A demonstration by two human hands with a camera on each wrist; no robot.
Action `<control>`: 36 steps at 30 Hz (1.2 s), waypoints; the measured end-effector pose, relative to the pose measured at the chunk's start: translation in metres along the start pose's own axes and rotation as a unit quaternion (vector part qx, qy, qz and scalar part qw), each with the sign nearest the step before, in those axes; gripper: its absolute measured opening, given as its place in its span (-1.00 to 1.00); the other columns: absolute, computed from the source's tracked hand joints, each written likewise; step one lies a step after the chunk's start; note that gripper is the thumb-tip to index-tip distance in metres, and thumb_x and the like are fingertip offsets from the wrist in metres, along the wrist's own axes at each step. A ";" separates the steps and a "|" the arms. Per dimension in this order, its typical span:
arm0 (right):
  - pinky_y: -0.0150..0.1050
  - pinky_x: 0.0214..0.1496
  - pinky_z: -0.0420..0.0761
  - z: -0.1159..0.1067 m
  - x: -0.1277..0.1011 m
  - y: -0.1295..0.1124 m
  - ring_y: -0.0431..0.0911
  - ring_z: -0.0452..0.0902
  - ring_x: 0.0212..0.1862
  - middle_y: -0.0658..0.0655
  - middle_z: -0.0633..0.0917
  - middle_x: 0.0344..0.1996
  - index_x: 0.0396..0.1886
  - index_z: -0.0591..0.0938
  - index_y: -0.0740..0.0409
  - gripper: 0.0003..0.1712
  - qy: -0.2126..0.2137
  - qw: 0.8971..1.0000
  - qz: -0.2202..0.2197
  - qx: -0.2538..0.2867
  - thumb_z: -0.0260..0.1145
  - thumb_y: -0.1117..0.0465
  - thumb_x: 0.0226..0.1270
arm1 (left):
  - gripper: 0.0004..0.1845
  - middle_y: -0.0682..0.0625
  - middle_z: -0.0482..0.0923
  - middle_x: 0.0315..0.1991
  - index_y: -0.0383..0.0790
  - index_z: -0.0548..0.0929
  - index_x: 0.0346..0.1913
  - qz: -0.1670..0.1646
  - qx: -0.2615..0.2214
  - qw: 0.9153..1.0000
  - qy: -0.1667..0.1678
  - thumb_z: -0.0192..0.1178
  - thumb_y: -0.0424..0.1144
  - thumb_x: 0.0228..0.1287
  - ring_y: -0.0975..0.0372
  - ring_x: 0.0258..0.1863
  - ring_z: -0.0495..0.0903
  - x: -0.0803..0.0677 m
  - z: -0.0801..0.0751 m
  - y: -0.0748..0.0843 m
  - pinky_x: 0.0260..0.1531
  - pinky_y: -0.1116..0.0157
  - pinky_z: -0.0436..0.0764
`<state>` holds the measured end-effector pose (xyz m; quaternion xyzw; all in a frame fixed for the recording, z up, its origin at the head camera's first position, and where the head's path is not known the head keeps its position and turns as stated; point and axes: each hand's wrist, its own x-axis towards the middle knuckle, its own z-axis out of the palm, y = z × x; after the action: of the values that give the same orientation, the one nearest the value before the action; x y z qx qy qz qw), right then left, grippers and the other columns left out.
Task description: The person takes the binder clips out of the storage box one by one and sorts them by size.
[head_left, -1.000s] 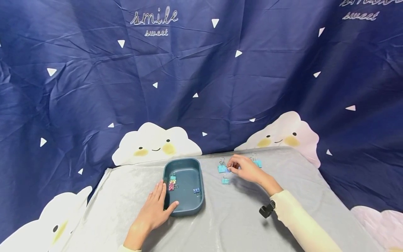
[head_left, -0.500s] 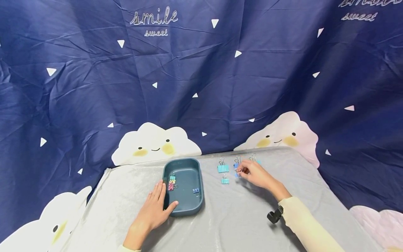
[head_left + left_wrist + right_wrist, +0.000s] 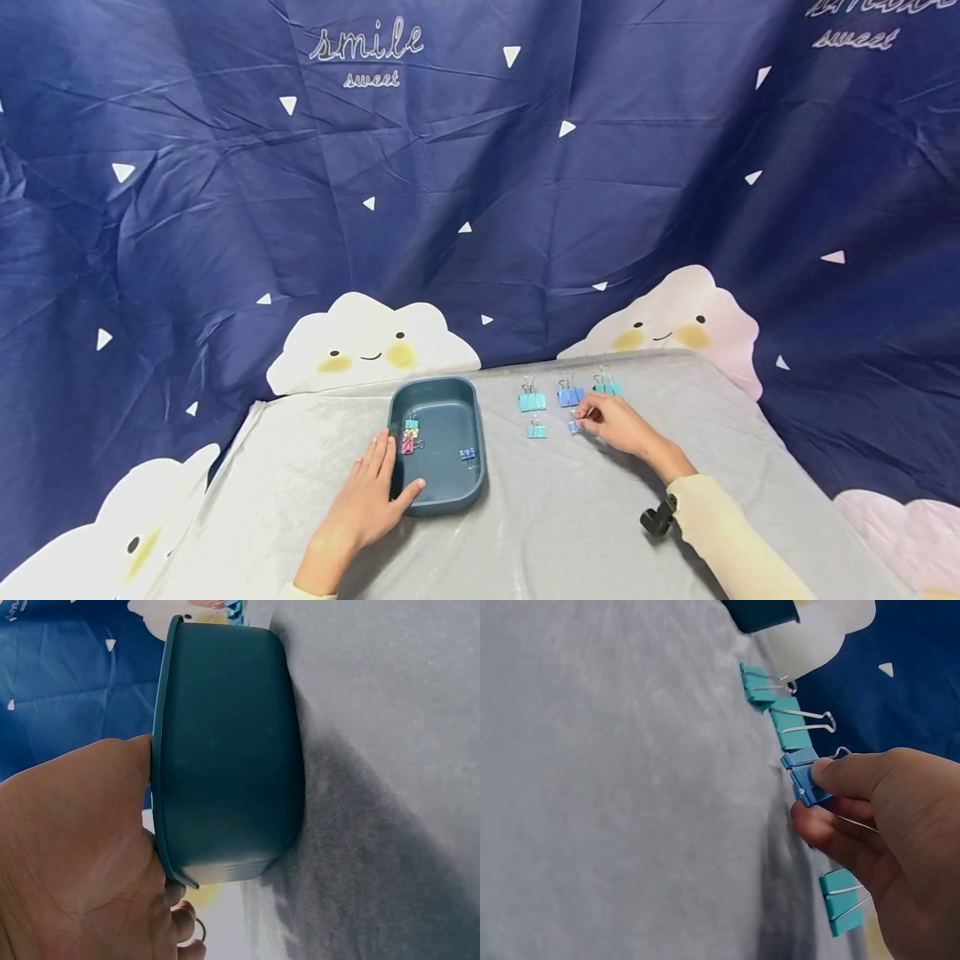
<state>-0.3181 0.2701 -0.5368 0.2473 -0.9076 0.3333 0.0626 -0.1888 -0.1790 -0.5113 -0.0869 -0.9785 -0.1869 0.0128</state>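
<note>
We are seeing blue clips (image 3: 802, 778), turquoise clips (image 3: 532, 402), a teal box (image 3: 442, 433), grey cloth (image 3: 555, 517) and a navy backdrop (image 3: 442, 167) with white clouds (image 3: 367, 329).

Bright, even light fills my head view, and my right sleeve (image 3: 727, 535) drops a soft shadow on the grey cloth (image 3: 540, 533); the lettering (image 3: 857, 39) stretches towards the top right corner. My left wrist view is dimmer — the box (image 3: 232, 742) looks dark, with a pale sheen at one end and deep shadow beside it. Near my right hand (image 3: 915, 832), the cloth looks smeared — perhaps out of focus.
</note>
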 end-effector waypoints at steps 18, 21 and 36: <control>-0.37 -0.27 0.57 0.007 -0.004 0.015 -0.30 0.51 -0.32 -0.06 0.70 -0.38 -0.34 0.70 0.05 -0.87 0.021 0.999 0.033 -0.008 0.49 0.29 0.41 | 0.00 -0.36 0.03 0.71 -0.46 0.13 0.66 0.014 -0.006 1.000 0.022 0.17 0.23 0.53 -0.23 0.70 0.05 -0.001 0.001 -0.001 0.64 -0.27 0.14; -0.37 -0.27 0.57 0.008 -0.005 0.016 -0.31 0.51 -0.32 -0.07 0.69 -0.38 -0.34 0.70 0.04 -0.86 0.025 0.999 0.034 -0.009 0.50 0.29 0.40 | 0.00 -0.40 0.05 0.69 -0.49 0.14 0.65 0.025 -0.016 0.999 0.034 0.17 0.23 0.54 -0.27 0.69 0.07 -0.001 0.004 -0.003 0.61 -0.31 0.16; -0.37 -0.25 0.57 0.004 -0.007 0.012 -0.28 0.53 -0.31 -0.05 0.72 -0.36 -0.22 0.72 0.11 -0.95 0.033 0.999 0.037 0.001 0.47 0.29 0.43 | 0.01 -0.31 -0.05 0.74 -0.42 0.08 0.69 0.000 -0.007 1.000 -0.001 0.14 0.26 0.55 -0.18 0.74 -0.05 -0.002 -0.001 0.001 0.67 -0.25 0.09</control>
<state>-0.3174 0.2783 -0.5490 0.2023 -0.9132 0.3447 0.0796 -0.1864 -0.1787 -0.5101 -0.0869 -0.9771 -0.1940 0.0109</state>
